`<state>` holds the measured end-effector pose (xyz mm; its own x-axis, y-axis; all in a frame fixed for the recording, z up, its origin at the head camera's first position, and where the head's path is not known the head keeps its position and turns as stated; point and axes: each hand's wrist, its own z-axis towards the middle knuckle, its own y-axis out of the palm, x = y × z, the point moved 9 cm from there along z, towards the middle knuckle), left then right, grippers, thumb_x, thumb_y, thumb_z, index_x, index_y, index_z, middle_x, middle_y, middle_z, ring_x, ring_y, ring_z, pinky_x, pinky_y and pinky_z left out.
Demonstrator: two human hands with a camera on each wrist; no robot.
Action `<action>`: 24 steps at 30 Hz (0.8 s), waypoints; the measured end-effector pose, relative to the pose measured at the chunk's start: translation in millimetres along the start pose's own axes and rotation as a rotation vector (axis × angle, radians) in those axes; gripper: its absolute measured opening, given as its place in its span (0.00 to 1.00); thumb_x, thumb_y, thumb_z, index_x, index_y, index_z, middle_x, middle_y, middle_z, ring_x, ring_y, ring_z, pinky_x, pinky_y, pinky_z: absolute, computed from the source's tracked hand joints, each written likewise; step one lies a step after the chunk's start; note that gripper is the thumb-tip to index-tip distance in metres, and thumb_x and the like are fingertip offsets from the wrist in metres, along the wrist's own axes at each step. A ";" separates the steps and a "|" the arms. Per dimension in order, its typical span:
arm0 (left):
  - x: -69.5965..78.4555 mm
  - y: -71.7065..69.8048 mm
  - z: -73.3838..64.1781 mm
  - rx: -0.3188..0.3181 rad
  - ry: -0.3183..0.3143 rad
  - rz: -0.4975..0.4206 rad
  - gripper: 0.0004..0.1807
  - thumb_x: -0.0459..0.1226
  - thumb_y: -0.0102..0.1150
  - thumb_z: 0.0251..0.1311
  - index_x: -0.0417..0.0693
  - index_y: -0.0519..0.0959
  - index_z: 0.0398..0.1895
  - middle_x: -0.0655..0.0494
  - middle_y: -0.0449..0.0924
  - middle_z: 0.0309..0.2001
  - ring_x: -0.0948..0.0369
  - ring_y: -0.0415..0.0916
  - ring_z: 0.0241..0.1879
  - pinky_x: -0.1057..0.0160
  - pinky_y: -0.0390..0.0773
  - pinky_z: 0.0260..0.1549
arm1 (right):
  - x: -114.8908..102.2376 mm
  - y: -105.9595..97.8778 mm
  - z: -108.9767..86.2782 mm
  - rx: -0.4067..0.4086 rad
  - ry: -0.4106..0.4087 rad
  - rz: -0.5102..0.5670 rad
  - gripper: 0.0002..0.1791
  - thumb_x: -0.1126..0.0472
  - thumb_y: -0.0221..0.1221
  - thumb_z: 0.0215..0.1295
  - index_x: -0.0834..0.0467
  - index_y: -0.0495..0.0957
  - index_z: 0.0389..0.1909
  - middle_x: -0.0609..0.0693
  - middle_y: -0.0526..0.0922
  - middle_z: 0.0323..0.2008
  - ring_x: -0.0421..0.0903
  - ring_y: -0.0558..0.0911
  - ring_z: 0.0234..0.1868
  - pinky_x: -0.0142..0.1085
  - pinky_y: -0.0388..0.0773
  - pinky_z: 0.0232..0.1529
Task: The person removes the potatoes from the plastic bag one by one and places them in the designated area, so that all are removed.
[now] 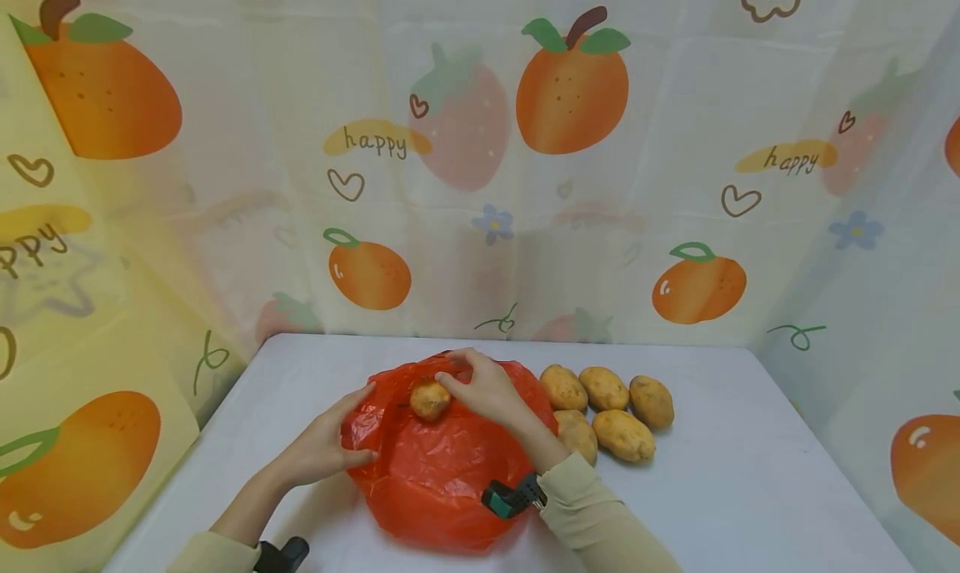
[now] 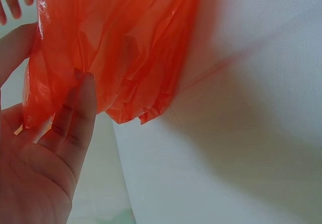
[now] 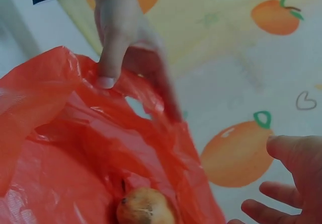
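A red plastic bag (image 1: 442,481) stands on the table with its mouth held wide. My left hand (image 1: 318,449) grips the bag's left rim, thumb inside and fingers outside; the left wrist view shows the fingers against the thin film (image 2: 136,43). Inside the bag, a round yellow-brown potato (image 1: 431,400) with dark marks shows near the far side. My right hand (image 1: 487,389) is over the bag's far right part, close to that potato. Its fingers are spread and hold nothing in the right wrist view, where the hand (image 3: 304,176) is apart from the bag.
Several loose potatoes (image 1: 625,436) lie in two rough rows just right of the bag. The white table (image 1: 750,490) meets a fruit-printed curtain (image 1: 450,223) at its back edge, and more of this cloth hangs at both sides.
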<state>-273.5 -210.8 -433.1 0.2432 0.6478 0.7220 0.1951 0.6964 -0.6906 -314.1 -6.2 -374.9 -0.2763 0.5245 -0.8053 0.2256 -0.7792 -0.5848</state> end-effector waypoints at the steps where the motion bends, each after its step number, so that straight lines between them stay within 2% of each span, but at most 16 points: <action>1: -0.2 0.1 0.2 0.000 0.000 0.000 0.50 0.42 0.71 0.43 0.51 0.54 0.70 0.43 0.56 0.68 0.41 0.56 0.64 0.43 0.72 0.52 | 3.2 2.3 2.2 0.002 0.014 -0.001 0.27 0.47 0.57 0.61 0.58 0.70 0.57 0.54 0.76 0.53 0.53 0.76 0.50 0.46 0.76 0.50; 9: 0.4 0.0 0.5 -0.001 -0.003 -0.006 0.50 0.42 0.71 0.43 0.52 0.54 0.70 0.43 0.56 0.68 0.41 0.56 0.64 0.45 0.73 0.50 | 27.5 15.5 13.4 0.038 0.128 -0.032 0.29 0.44 0.57 0.60 0.58 0.70 0.57 0.53 0.77 0.53 0.51 0.76 0.49 0.48 0.75 0.51; 16: 3.9 -0.6 1.1 0.016 0.044 0.045 0.50 0.43 0.71 0.43 0.48 0.54 0.70 0.44 0.57 0.68 0.42 0.57 0.64 0.42 0.69 0.53 | 38.2 23.7 15.9 0.049 0.144 -0.031 0.30 0.47 0.58 0.60 0.63 0.70 0.55 0.58 0.76 0.52 0.52 0.76 0.48 0.47 0.75 0.51; 24: 6.6 -0.6 1.4 0.011 0.037 0.034 0.50 0.43 0.70 0.43 0.48 0.54 0.70 0.44 0.57 0.68 0.42 0.57 0.64 0.42 0.70 0.53 | 54.4 34.5 18.6 0.060 0.223 -0.037 0.33 0.47 0.58 0.59 0.65 0.67 0.58 0.60 0.74 0.53 0.54 0.74 0.49 0.49 0.75 0.51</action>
<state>-273.4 -206.5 -427.8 0.2845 0.6594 0.6959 0.1754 0.6778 -0.7140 -338.7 -10.9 -437.0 -0.0682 0.6110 -0.7887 0.1617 -0.7733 -0.6131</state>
